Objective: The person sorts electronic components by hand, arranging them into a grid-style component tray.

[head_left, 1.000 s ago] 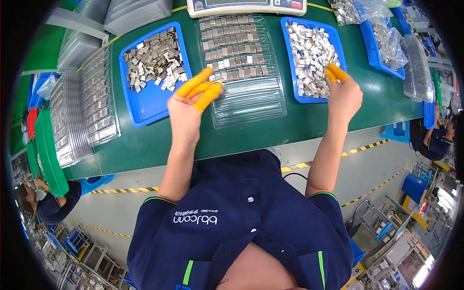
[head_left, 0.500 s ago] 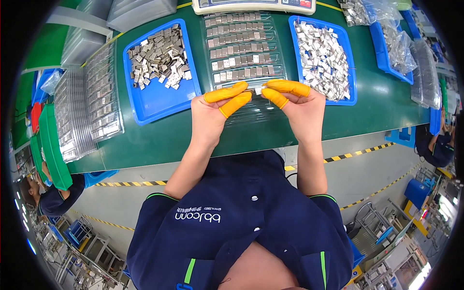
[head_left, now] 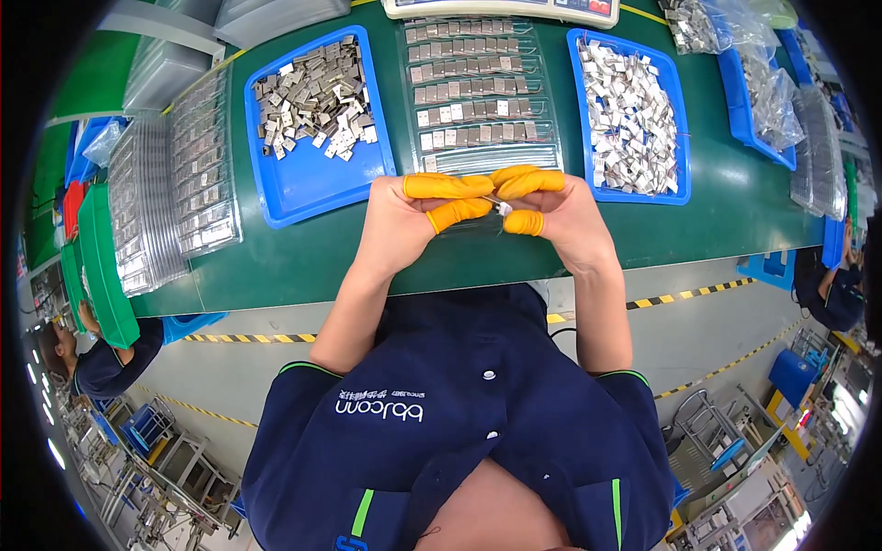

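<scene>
My left hand [head_left: 418,213] and my right hand [head_left: 556,207] meet over the near end of a clear blister tray [head_left: 473,92], orange finger cots on the fingertips. Between the fingertips of both hands sits a small silver metal part [head_left: 502,206]. The clear tray holds rows of the same metal parts. A blue tray [head_left: 299,179] with a loose heap of grey metal pieces lies left of it. Another blue tray [head_left: 675,138] full of shiny metal pieces lies to the right.
Stacks of clear blister trays [head_left: 170,184] stand at the left on the green table [head_left: 303,262]. A white scale [head_left: 514,9] sits at the far edge. Bags of parts [head_left: 767,87] fill blue bins at the right. Other people [head_left: 87,363] work on both sides.
My left hand came from the left blue tray and my right hand from the right blue tray. Both now meet in the middle, fingertips together on a small part.
</scene>
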A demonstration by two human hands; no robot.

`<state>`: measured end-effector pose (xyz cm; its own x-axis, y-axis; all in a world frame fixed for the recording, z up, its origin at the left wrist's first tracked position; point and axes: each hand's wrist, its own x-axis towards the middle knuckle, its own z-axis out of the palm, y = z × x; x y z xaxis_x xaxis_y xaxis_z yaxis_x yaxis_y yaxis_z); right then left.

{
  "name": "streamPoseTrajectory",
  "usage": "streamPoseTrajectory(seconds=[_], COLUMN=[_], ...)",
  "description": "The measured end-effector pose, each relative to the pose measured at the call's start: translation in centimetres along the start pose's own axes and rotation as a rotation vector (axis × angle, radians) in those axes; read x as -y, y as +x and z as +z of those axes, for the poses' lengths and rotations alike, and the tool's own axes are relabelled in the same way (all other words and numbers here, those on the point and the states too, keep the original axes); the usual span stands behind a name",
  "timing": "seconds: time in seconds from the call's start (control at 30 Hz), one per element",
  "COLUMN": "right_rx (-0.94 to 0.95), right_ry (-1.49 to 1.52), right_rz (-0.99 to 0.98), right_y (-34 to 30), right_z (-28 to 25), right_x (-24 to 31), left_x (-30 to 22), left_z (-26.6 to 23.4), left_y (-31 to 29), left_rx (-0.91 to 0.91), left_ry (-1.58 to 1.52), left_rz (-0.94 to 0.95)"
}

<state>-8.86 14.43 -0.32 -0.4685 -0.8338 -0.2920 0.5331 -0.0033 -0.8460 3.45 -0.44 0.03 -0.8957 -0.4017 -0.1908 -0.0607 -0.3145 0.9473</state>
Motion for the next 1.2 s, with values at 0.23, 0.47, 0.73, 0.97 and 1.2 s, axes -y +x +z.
streamPoseTrajectory(seconds=[0.23,0.47,0.73,0.97,1.2], right_rx=[-0.033,-0.109,-0.301,-0.178,-0.555], right_ry=[0.096,-0.387,-1.341,-1.495,-1.448], right_rz=[0.115,-0.210,-0.930,-0.876,-0.916], right_y=[-0.8,-1.3,3.7,4.5,2.7], right_z=[0.7,2.4,2.8,3.0,-1.2], right_x=[-0.1,0.0,-1.8,-2.5,0.9], left_x=[0.0,1.8,0.8,0.8,0.0], left_z=[-0.3,0.0,-4.2,-6.7,-9.1], left_y=[-0.5,-2.3,-3.1,-4.5,-2.8], left_rx=[0.086,-0.051,-0.487,-0.706,-0.770], left_ry=[-0.028,-0.143,0.103,0.228,0.826], left_rz=[-0.056,-0.064,0.265,0.291,0.310])
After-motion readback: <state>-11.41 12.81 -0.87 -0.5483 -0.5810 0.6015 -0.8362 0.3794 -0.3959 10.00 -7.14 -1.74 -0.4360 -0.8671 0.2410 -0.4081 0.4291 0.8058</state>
